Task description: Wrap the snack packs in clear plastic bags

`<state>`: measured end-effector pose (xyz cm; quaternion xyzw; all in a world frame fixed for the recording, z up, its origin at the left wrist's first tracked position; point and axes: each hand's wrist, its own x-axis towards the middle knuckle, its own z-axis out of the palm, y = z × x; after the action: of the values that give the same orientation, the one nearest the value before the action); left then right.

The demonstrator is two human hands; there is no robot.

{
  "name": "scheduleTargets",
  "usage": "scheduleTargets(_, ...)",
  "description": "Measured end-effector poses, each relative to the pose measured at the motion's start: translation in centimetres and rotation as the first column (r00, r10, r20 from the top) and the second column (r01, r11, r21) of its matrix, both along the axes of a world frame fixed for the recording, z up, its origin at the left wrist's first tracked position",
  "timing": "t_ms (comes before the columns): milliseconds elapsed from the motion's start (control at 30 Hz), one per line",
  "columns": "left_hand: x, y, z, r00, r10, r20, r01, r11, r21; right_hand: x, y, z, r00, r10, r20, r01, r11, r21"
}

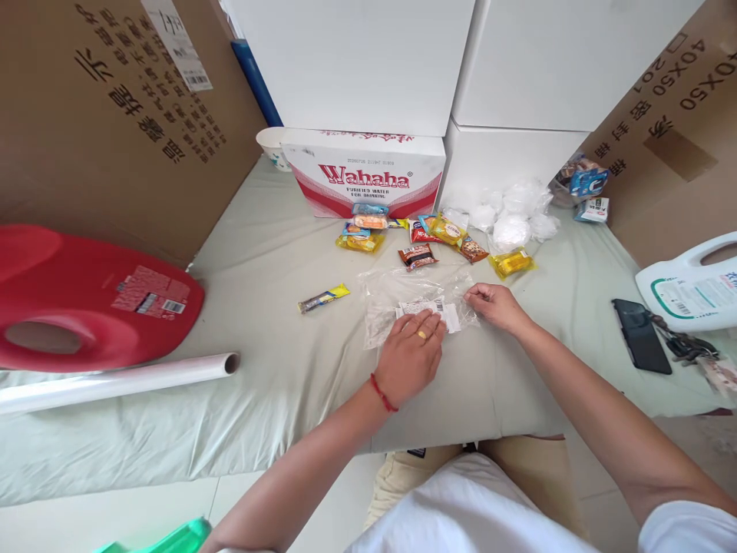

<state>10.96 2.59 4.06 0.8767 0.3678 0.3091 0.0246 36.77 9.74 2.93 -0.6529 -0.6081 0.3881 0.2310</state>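
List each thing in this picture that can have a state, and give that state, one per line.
Left hand: palm down over white packet
Right hand: fingers pinched at edge of clear bag
Clear bag: wrinkled, spread out
White packet: partly covered; inside or atop bag unclear
Phone: lying flat, screen dark
White roll: rolled up, lying
Snack bar: wrapped, lying apart
Paper cup: open-topped

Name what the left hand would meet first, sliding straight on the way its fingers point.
For the left hand, probably the clear plastic film just ahead of it, though depth is hard to judge.
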Motion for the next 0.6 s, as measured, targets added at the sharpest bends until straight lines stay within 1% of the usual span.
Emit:
scheduleTargets(67,0.7,1.2,-1.2,0.996,0.084,-0.036,-0.085,0.995,-0.049,0.5,0.4,0.2,0.996,0.008,0.085,-0.008,1.000,-0.003)
scheduleTargets(100,0.7,1.8,-1.7,0.992,0.118,-0.032,-0.120,0.990,-0.069,0.8,0.7,0.3,0.986,0.012,0.166,-0.014,1.000,0.011)
scheduleTargets(133,0.7,2.2,-2.0,0.990,0.140,-0.022,-0.142,0.986,-0.086,1.0,1.1,0.6,0.964,0.012,0.266,-0.025,0.999,0.047)
scheduleTargets(167,0.6,2.5,-2.3,0.988,0.154,-0.011,-0.155,0.983,-0.101,1.1,1.7,0.9,0.930,0.006,0.367,-0.048,0.993,0.107)
scheduleTargets(200,0.5,2.7,-2.4,0.987,0.161,0.002,-0.160,0.981,-0.110,0.9,2.4,1.3,0.892,-0.004,0.452,-0.089,0.979,0.184)
scheduleTargets(233,0.4,2.7,-2.5,0.987,0.162,0.012,-0.160,0.981,-0.114,0.5,3.2,1.8,0.862,-0.004,0.508,-0.149,0.954,0.260)
scheduleTargets(267,0.3,2.7,-2.5,0.987,0.162,0.021,-0.158,0.981,-0.113,-0.2,4.1,2.4,0.845,0.023,0.535,-0.225,0.922,0.316)
scheduleTargets(300,0.3,2.7,-2.5,0.987,0.159,0.030,-0.156,0.982,-0.105,-1.2,5.0,2.9,0.836,0.085,0.541,-0.313,0.885,0.345)
scheduleTargets(367,0.2,2.6,-2.5,0.988,0.148,0.049,-0.144,0.986,-0.077,-4.0,7.0,3.8,0.795,0.284,0.536,-0.509,0.793,0.335)
scheduleTargets(400,0.2,2.6,-2.5,0.988,0.140,0.059,-0.136,0.989,-0.063,-5.6,7.9,4.1,0.751,0.379,0.541,-0.599,0.736,0.316)
scheduleTargets(433,0.2,2.6,-2.7,0.989,0.129,0.070,-0.126,0.991,-0.053,-7.2,8.8,4.2,0.699,0.448,0.557,-0.669,0.684,0.290)
scheduleTargets(467,0.2,2.7,-2.8,0.990,0.118,0.082,-0.114,0.992,-0.048,-8.7,9.6,4.2,0.648,0.490,0.583,-0.719,0.645,0.257)
scheduleTargets(500,0.2,2.7,-3.1,0.990,0.109,0.094,-0.105,0.993,-0.049,-10.0,10.3,4.0,0.599,0.512,0.616,-0.753,0.621,0.216)
scheduleTargets(533,0.2,2.8,-3.3,0.988,0.109,0.106,-0.104,0.993,-0.053,-11.1,11.0,3.7,0.554,0.521,0.650,-0.773,0.612,0.168)
scheduleTargets(600,0.2,2.8,-3.7,0.984,0.134,0.121,-0.127,0.990,-0.066,-12.5,12.2,2.9,0.489,0.526,0.696,-0.780,0.621,0.079)
